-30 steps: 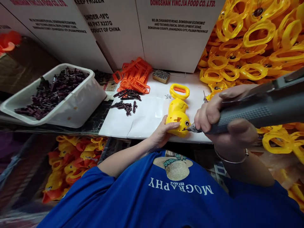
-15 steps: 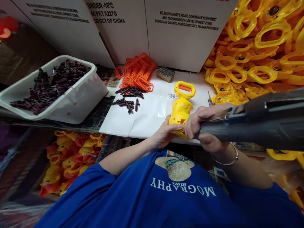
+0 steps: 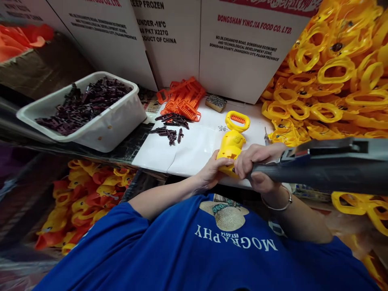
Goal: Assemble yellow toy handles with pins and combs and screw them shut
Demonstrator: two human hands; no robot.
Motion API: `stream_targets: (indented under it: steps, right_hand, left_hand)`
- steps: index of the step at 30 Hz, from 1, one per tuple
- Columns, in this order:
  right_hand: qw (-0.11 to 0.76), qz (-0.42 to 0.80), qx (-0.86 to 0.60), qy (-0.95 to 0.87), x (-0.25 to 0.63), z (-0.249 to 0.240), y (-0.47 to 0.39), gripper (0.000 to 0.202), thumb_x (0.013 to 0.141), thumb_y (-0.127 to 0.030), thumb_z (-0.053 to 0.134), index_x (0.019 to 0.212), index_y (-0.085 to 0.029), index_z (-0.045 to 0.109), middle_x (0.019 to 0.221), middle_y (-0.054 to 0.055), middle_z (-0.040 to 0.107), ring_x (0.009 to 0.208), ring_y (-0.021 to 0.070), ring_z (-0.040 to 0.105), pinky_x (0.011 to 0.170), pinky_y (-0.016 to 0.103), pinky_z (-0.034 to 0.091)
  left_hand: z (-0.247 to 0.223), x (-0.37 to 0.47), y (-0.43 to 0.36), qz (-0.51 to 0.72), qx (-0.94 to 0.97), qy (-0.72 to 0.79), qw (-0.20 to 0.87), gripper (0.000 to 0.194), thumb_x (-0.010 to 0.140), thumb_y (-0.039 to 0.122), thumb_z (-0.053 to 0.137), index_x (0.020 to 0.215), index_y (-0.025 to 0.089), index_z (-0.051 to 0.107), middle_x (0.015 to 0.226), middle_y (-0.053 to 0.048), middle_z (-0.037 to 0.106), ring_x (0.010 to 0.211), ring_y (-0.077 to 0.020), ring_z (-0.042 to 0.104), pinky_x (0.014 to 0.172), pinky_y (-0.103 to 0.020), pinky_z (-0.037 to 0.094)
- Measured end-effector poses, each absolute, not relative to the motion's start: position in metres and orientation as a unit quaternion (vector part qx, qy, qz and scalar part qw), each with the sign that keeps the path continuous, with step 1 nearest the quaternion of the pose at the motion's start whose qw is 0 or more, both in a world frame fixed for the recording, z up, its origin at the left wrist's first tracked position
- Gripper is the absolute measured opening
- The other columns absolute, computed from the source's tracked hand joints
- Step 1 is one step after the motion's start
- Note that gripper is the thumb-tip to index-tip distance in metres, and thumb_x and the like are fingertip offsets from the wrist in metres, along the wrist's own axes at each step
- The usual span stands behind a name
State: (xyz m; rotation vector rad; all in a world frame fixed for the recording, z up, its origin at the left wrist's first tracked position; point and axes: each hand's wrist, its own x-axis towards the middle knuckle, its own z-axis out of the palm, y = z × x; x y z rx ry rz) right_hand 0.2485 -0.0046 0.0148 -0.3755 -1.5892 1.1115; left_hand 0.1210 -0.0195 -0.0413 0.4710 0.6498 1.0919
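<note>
My left hand [image 3: 214,171] is closed around the lower part of a yellow plastic duck toy [image 3: 232,141], whose ring handle with an orange ribbed insert points away from me. The fingers of my right hand [image 3: 257,163] wrap round a dark grey electric screwdriver [image 3: 321,165], which lies nearly level and extends past the right edge. Its front end meets the toy's lower right side, where my fingers hide the tip. Beyond the toy sits a small tin of screws [image 3: 216,103], with a few loose screws [image 3: 222,128] on the white sheet.
At left stands a white tub [image 3: 106,137] of dark purple parts. Orange handle pieces [image 3: 184,97] and small purple parts [image 3: 169,131] lie mid-table. Yellow shells [image 3: 321,81] pile up at right, near a small screwdriver [image 3: 266,137]. White cartons [image 3: 236,68] form the back; finished-looking ducks [image 3: 87,198] fill a lower bin.
The view has tilted up and shifted slightly left, showing more of the cartons. Both hands keep their hold on the toy and the screwdriver, with little visible movement.
</note>
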Motion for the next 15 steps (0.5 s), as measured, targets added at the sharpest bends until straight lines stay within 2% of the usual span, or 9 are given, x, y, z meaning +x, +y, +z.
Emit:
stream_targets:
  steps: [2,4,7,10,12,15]
  right_hand:
    - [0.594,0.457,-0.091,-0.655,0.245,0.015,-0.004,0.016,0.086,-0.034,0.075,0.096,-0.029,0.062,0.064,-0.007,0.056,0.043,0.0112,0.053,0.042,0.026,0.048]
    - [0.623,0.462,-0.082,-0.626,0.242,0.018,-0.003,0.018,0.087,-0.029,0.074,0.103,-0.028,0.065,0.066,-0.007,0.055,0.045,0.0103,0.053,0.043,0.024,0.047]
    - [0.618,0.498,-0.13,-0.594,0.243,0.027,-0.003,0.028,0.085,-0.035,0.078,0.109,-0.027,0.066,0.065,-0.007,0.054,0.047,0.011,0.053,0.044,0.024,0.048]
    - [0.622,0.498,-0.138,-0.588,0.256,0.043,-0.005,0.032,0.082,-0.046,0.08,0.106,-0.028,0.069,0.064,-0.008,0.05,0.041,0.01,0.045,0.039,0.025,0.044]
    - [0.669,0.457,-0.153,-0.565,0.27,0.055,-0.007,0.034,0.078,-0.052,0.083,0.102,-0.03,0.073,0.062,-0.008,0.046,0.039,0.0089,0.039,0.037,0.026,0.041]
    - [0.745,0.378,-0.233,-0.497,0.294,0.063,-0.01,0.04,0.069,-0.054,0.091,0.097,-0.029,0.077,0.064,-0.007,0.048,0.044,0.0076,0.043,0.043,0.024,0.046]
  left_hand:
    - [-0.041,0.121,-0.02,0.506,0.222,0.302,0.777,0.05,0.062,0.027,0.083,0.107,0.018,0.063,0.102,-0.003,0.073,0.094,-0.0201,0.066,0.086,-0.032,0.051]
    - [-0.041,0.123,-0.02,0.499,0.236,0.296,0.78,0.05,0.063,0.029,0.083,0.108,0.018,0.064,0.101,-0.004,0.073,0.09,-0.0188,0.066,0.081,-0.03,0.051]
    - [-0.041,0.125,-0.021,0.478,0.257,0.301,0.785,0.057,0.064,0.035,0.086,0.112,0.018,0.061,0.102,-0.004,0.07,0.089,-0.0192,0.065,0.08,-0.032,0.052]
    - [-0.039,0.12,-0.021,0.479,0.28,0.378,0.741,0.074,0.06,0.035,0.092,0.12,0.019,0.052,0.111,-0.006,0.067,0.098,-0.0223,0.065,0.088,-0.036,0.052]
    - [-0.036,0.111,-0.019,0.488,0.328,0.429,0.685,0.086,0.055,0.033,0.097,0.123,0.021,0.046,0.114,-0.007,0.063,0.105,-0.0247,0.063,0.094,-0.04,0.051]
    - [-0.027,0.089,-0.014,0.512,0.438,0.449,0.587,0.089,0.051,0.031,0.1,0.124,0.023,0.049,0.12,-0.007,0.058,0.112,-0.0283,0.06,0.103,-0.043,0.048]
